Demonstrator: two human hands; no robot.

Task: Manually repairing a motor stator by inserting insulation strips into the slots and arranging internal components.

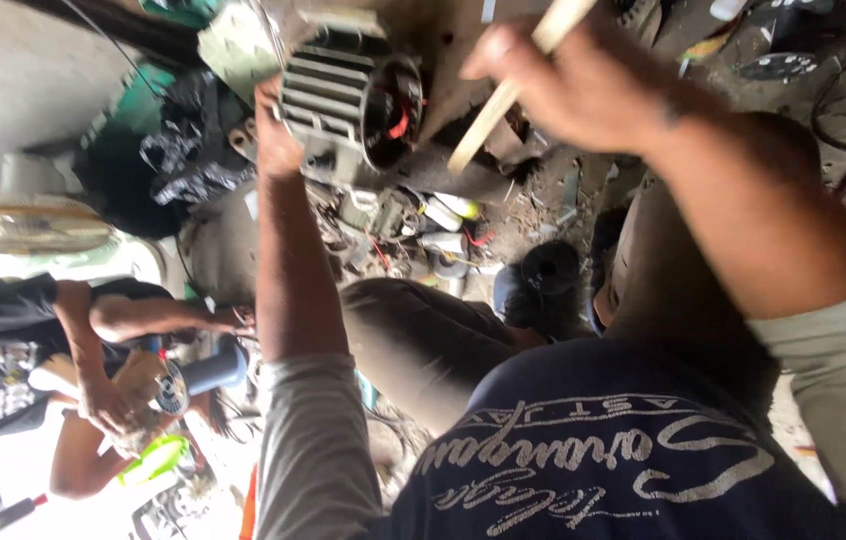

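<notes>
Head view: the left hand [276,130] presses, fingers closed, against one finned electric motor [348,105] on the cluttered ground. The right hand [573,85] clenches one pale wooden stick [503,95], angled beside the motor's open end. One co-worker's hands [113,405] grip a tool.

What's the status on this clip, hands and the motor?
Left hand steadies the finned motor housing. Right hand grips a wooden stick beside it. Another person works at left, apart.
</notes>
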